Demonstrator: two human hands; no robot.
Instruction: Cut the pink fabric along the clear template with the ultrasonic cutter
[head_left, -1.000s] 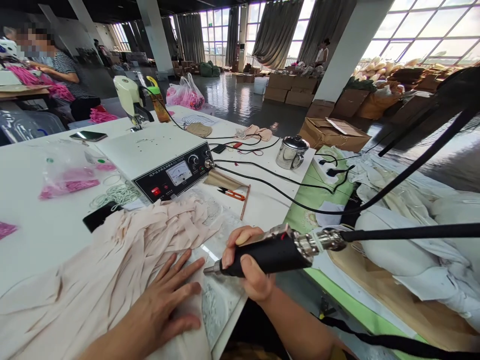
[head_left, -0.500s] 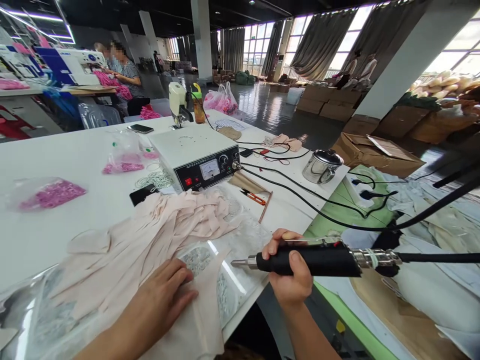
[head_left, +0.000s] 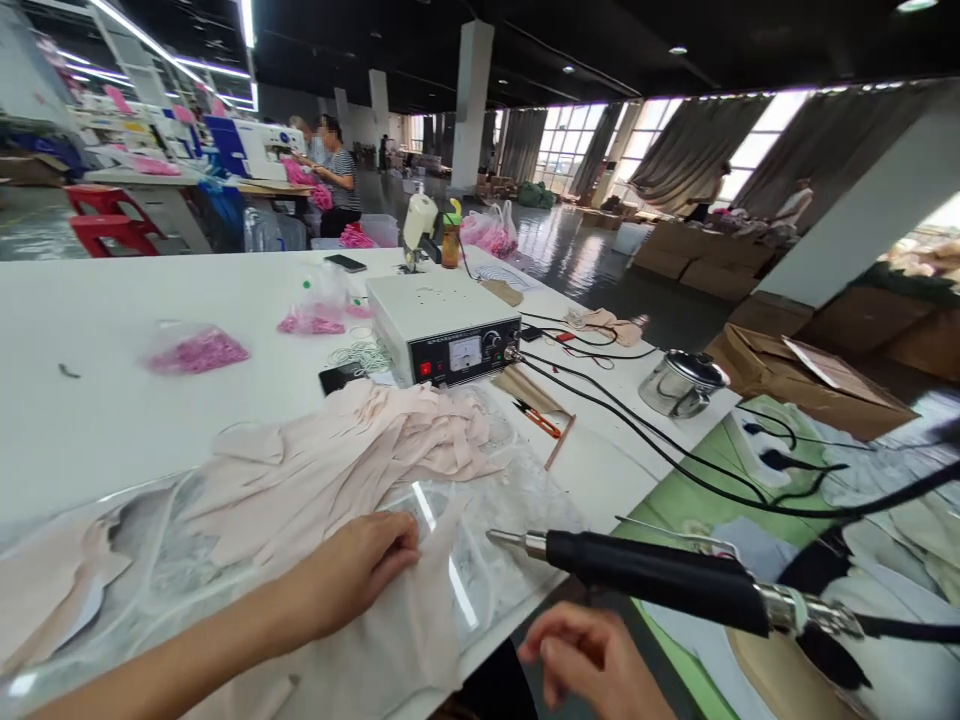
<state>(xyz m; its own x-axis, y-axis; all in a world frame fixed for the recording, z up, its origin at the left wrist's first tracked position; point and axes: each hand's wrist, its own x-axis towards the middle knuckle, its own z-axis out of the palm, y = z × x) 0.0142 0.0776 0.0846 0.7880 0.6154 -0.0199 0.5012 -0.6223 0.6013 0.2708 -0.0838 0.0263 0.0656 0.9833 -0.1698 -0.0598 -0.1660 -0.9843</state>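
My left hand rests on pale pink fabric at the near table edge, fingers curled and pressed together against the cloth; the fingertips are hidden. Beyond it spreads a heap of pale pink fabric strips over clear plastic covering. A black handheld tool with a pointed metal tip and thick cable lies at a slant across the right table edge, tip over the plastic. My right hand is just below the tool, apart from it, with loosely bent fingers and nothing in them.
A white control box with a meter stands behind the heap, its black cable running right. Orange-handled thread snips, a metal mug and bags of pink pieces lie around. A person sits by a sewing machine.
My right hand has let go of the black tool and dropped below it. My left hand's fingers have curled in on the fabric. The camera view has turned left.
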